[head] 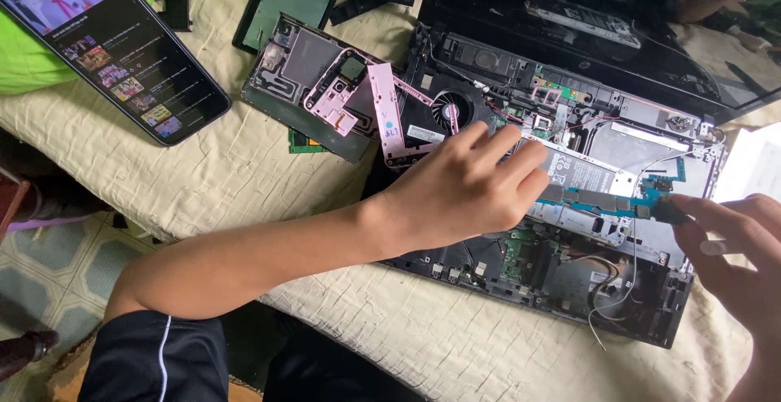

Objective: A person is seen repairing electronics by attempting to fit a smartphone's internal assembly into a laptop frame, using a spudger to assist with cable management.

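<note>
The opened laptop chassis lies on the cloth-covered surface. The left hand reaches across it, palm down, fingers extended and loosely spread, resting on the metal shield plate; its grip is open, holding nothing. The right hand pinches the blue circuit board at its end, between thumb and fingertips.

Soft, even daylight; I noted no harsh shadows.
Glare streaked the laptop screen; frame edges blurred slightly.
</note>
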